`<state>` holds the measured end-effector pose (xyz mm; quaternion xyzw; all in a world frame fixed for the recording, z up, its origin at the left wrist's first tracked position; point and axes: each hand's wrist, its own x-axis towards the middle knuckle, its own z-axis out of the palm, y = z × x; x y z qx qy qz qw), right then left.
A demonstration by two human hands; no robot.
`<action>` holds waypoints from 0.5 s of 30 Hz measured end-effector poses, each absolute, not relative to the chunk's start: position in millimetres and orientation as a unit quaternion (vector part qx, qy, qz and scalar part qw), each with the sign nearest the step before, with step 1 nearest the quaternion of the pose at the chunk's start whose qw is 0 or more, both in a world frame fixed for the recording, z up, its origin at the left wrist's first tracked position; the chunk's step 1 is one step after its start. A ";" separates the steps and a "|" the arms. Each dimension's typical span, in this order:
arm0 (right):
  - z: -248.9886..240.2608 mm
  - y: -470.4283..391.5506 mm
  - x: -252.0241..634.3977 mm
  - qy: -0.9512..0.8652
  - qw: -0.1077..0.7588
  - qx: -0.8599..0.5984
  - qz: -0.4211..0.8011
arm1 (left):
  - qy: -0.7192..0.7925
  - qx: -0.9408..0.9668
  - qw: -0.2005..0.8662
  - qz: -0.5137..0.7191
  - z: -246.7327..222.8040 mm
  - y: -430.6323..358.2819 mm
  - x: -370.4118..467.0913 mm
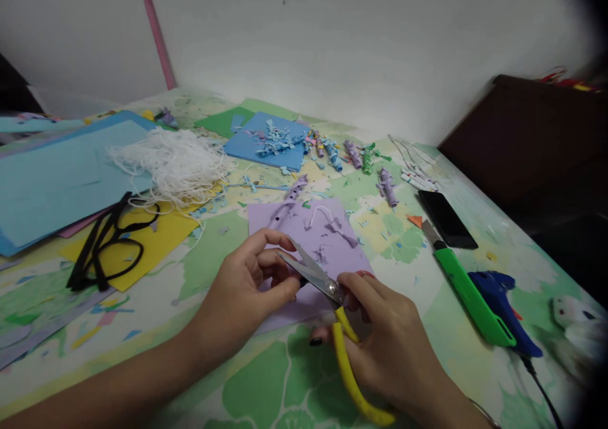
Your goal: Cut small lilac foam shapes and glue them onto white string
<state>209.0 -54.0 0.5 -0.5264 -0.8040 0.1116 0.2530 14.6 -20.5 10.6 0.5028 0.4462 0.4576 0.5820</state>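
My right hand (392, 321) grips a pair of scissors (332, 289) with yellow handles. The blades are parted and point toward my left hand (249, 286), whose fingers are curled in a pinch right at the blade tips. Whatever those fingers hold is too hidden to make out. Beneath both hands lies a purple foam or paper sheet (294, 312). On that sheet rest a short white string loop (323, 210) and a small purple cut piece (342, 231). A rolled purple tube (295, 191) with dark dots lies at its far edge.
White string (175, 166) is heaped at left near light blue sheets (61, 175), a yellow sheet (142, 251) and black strips (102, 245). Behind are a blue sheet (242, 147) and small rolled figures (387, 187). At right lie a phone (447, 218), green cutter (470, 296) and blue glue gun (503, 305).
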 end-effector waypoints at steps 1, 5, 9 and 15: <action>0.3 -54.3 209.2 -0.804 0.253 -0.527 0.111 | 0.449 0.505 0.580 0.456 10.5 -20.7 14.2; -0.4 -54.5 209.9 -0.803 0.257 -0.527 0.105 | 0.460 0.511 0.573 0.446 10.1 -20.9 13.1; -1.0 -53.4 210.3 -0.804 0.258 -0.525 0.105 | 0.469 0.511 0.569 0.442 10.2 -20.0 13.4; 0.7 -53.7 211.2 -0.805 0.263 -0.522 0.098 | 0.473 0.503 0.559 0.459 10.3 -18.1 13.4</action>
